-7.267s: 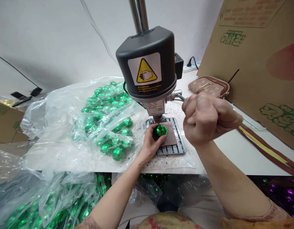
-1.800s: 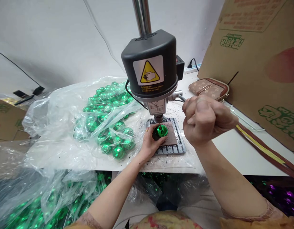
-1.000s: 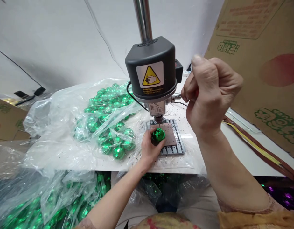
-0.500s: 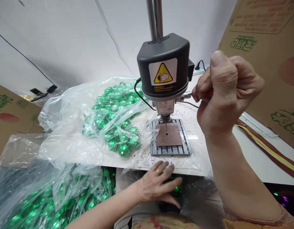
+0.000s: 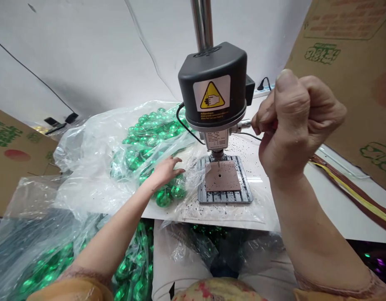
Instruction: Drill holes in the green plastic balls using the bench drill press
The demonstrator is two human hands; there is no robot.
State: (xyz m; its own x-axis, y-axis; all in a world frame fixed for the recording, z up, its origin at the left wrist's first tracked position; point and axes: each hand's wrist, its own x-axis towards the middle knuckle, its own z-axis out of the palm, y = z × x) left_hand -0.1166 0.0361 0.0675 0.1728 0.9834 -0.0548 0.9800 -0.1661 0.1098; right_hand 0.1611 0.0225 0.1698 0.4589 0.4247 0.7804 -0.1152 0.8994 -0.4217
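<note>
A black drill press (image 5: 213,88) stands over a ribbed metal base (image 5: 246,196) that carries a brown square plate (image 5: 222,182) with a small hole. The drill bit hangs just above the plate. My right hand (image 5: 296,121) is closed round the press's feed handle (image 5: 244,124), whose grip is mostly hidden by the fingers. Over the shiny green balls (image 5: 163,197) in clear plastic, left of the base, my left hand (image 5: 167,170) reaches with its fingers apart, holding nothing visible.
Clear plastic bags with more green balls (image 5: 42,271) lie at the lower left. Cardboard boxes (image 5: 346,83) flank the table (image 5: 258,217) on both sides. Brown and yellow strips (image 5: 352,188) lie at right. Dark shavings are scattered round the base.
My left hand has moved from the table's front edge up and left to the green balls. My right hand remains at the handle.
</note>
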